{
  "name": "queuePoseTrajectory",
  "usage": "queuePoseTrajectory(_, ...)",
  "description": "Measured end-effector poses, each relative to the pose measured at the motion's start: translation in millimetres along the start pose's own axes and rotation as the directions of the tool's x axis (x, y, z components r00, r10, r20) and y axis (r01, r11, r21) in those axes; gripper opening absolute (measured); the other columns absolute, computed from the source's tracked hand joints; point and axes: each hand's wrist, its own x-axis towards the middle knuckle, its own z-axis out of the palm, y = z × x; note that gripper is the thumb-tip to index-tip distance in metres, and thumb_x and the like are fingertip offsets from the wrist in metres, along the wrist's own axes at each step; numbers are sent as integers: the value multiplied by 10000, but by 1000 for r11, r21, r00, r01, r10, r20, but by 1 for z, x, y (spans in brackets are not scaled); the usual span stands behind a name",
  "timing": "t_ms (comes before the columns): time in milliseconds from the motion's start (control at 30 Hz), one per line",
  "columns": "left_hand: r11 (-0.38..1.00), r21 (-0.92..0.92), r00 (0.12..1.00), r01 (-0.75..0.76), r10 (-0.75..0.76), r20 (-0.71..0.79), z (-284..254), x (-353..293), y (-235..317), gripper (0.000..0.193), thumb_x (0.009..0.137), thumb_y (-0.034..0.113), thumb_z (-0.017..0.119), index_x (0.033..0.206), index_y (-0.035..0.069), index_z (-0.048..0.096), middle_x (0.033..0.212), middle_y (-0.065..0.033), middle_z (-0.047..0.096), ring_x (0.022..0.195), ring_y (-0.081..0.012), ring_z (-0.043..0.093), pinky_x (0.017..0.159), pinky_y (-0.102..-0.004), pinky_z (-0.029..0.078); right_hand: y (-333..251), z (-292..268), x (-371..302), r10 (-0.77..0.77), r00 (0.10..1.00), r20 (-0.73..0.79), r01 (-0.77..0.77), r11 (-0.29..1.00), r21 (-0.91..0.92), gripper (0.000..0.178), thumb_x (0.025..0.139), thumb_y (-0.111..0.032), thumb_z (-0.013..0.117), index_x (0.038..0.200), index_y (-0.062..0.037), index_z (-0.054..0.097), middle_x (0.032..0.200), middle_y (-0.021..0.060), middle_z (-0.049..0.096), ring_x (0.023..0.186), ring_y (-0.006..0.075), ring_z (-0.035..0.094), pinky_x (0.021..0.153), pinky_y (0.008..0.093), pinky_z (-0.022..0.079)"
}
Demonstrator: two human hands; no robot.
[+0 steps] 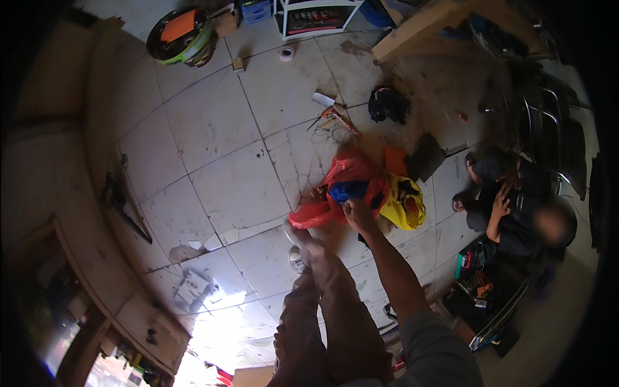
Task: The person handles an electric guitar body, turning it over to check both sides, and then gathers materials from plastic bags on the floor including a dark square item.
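My right hand [353,210] is down at the open red bag [353,166] on the tile floor [222,200], right by the edge of the blue thing [347,191] that sits in the bag's mouth. My fingers look bent, but I can't tell if they are pinching the blue thing, the bag, or just touching. I can't make out my left hand at all. The yellow bag [396,214] is just beside the red one, on the right. I think the step is working at the blue thing in the bag, so I should get a good pinch on it and not on the thin red stuff around it, which could rip. I should go slow, and a second hand on the rim would help the bag sit flat. My shoe [296,260] is near the red bag, so I should mind I don't step on it.
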Motion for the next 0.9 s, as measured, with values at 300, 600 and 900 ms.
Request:
queuePoseTrajectory(300,971,-68,973,229,-229,11,-131,97,31,887,750,496,730,1445,89,358,1252,-235,553,1134,-440,561,956,-524,466,-14,12,241,112,994,-5,-111,993,35,272,894,-277,603,881,-14,673,847,235,661,827,422,648,751,502,499)
queuePoseTrajectory(600,1000,-24,931,-8,-2,-366,-325,121,145,806,805,442,702,1455,81,390,1383,-223,441,1270,-423,449,1052,-516,381,74,23,287,-192,904,383,275,945,-176,221,903,-242,570,1020,-81,667,994,188,651,848,377,645,776,472,517)
queuePoseTrajectory(900,960,262,978,-104,146,-147,-363,142,113,756,790,349,716,1436,125,394,1309,-239,486,1163,-433,511,983,-507,444,62,40,136,168,941,293,-156,986,-66,230,701,-164,732,920,-109,691,943,89,659,904,274,643,816,410,518)
